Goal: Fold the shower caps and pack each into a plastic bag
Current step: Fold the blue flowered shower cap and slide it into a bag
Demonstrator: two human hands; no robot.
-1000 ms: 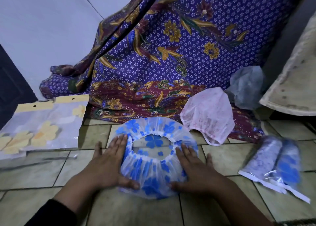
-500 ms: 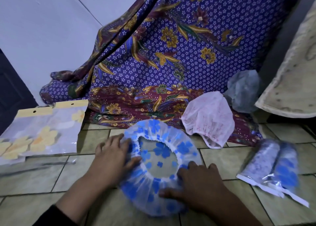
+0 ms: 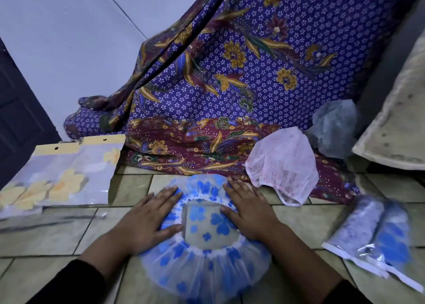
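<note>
From the head camera, your left grip (image 3: 147,221) and right grip (image 3: 248,214) both lie flat, fingers straight, on the blue-flowered shower cap (image 3: 207,269). They press it down and clasp nothing. The cap sits on the floor (image 3: 57,246) with its elastic opening facing up between your two grips. Its near rim spreads toward you below your wrists.

I judge you are at the flattening step, as the cap is spread out round and shows no fold yet.

Off to the outer side of your right grip, well apart from it, two packed bags (image 3: 377,232) lie side by side. Each holds a rolled cap, so that much looks finished.

Just beyond your right grip a pink cap (image 3: 282,165) lies loose on the patterned cloth (image 3: 230,85), unfolded. Farther back sits a greyish crumpled piece (image 3: 333,129); I cannot tell whether it is a cap or a bag.

Out past your left grip lies a flat packet (image 3: 57,177) printed with yellow flowers.

So you still have to fold and bag this blue cap, then at least the pink one.
</note>
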